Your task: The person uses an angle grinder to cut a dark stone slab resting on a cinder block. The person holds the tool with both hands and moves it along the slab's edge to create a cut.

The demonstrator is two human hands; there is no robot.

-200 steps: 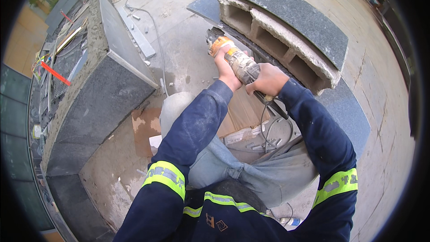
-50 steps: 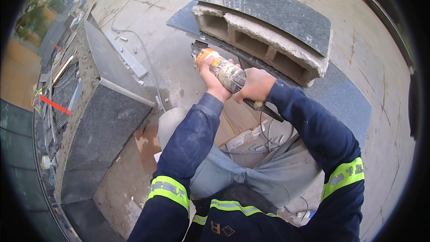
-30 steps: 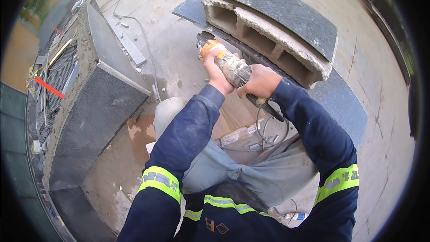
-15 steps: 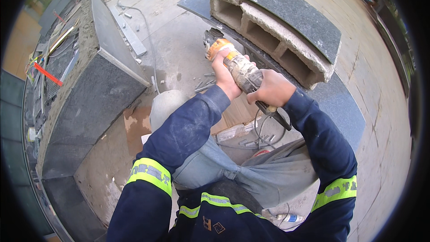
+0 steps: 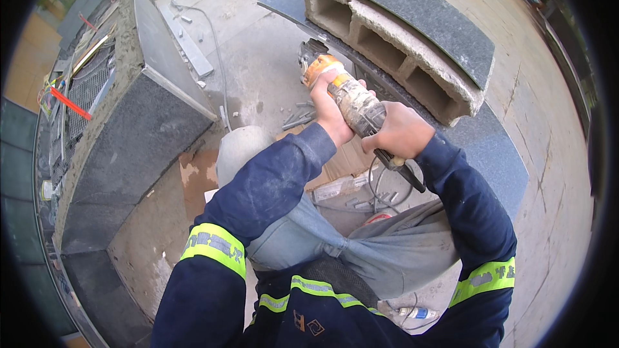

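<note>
At far left, a low wall (image 5: 126,42) has dark stone facing (image 5: 135,154) on its near sides, seemingly set already, while its top shows wire mesh (image 5: 93,80) and rough mortar and looks unfinished. Next, a long pale strip (image 5: 187,44) lies on the ground (image 5: 264,48) among small loose pieces. Farther right, grey slivers (image 5: 298,117) lie near the person's knee (image 5: 242,148); they look like offcuts, so some cutting is probably done.

In the centre, a dusty orange-and-grey power tool (image 5: 351,100) (probably an angle grinder) is held up, its head pointing away to the upper left. The left hand (image 5: 330,111) has its fingers curled round the body by the orange collar; the right hand (image 5: 405,131) has its fingers wrapped round the darker rear end.

At right, a hollow concrete block (image 5: 412,51) sits between an upper slab (image 5: 412,13) and a lower slab (image 5: 493,151). The tool's head is near the lower slab's closer edge; whether they touch, and how much cutting is left, cannot be told.
</note>
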